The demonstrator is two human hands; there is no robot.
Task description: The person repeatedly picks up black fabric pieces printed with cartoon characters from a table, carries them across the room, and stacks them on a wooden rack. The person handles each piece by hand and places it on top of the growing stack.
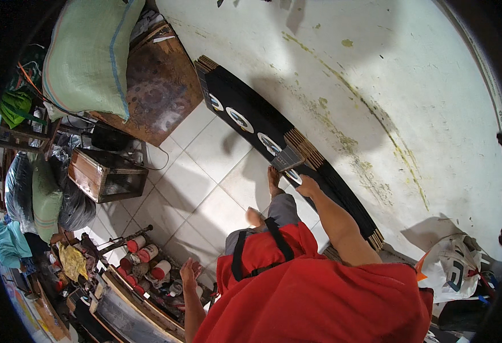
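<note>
Flattened black cardboard boxes (234, 86), with round white prints and brown layered edges, lean in a long row against the wall. My right hand (307, 186) is closed at the edge of a nearer black cardboard box (342, 212), beside a white print; its fingertips are partly hidden. On the other side of my body, my left hand (189, 273) hangs with fingers apart and nothing in it. Closest to that hand are several red-and-white cans (148, 253). My bare foot (274, 182) is close to the boxes.
A stuffed green sack (88, 57) rests on a stained wooden board (162, 86). Left stands a wooden box (105, 174) with a glass-like side. More sacks (46, 197) crowd the left edge. A white plastic bag (451, 268) sits at right. Pale tiles (196, 197) cover the floor.
</note>
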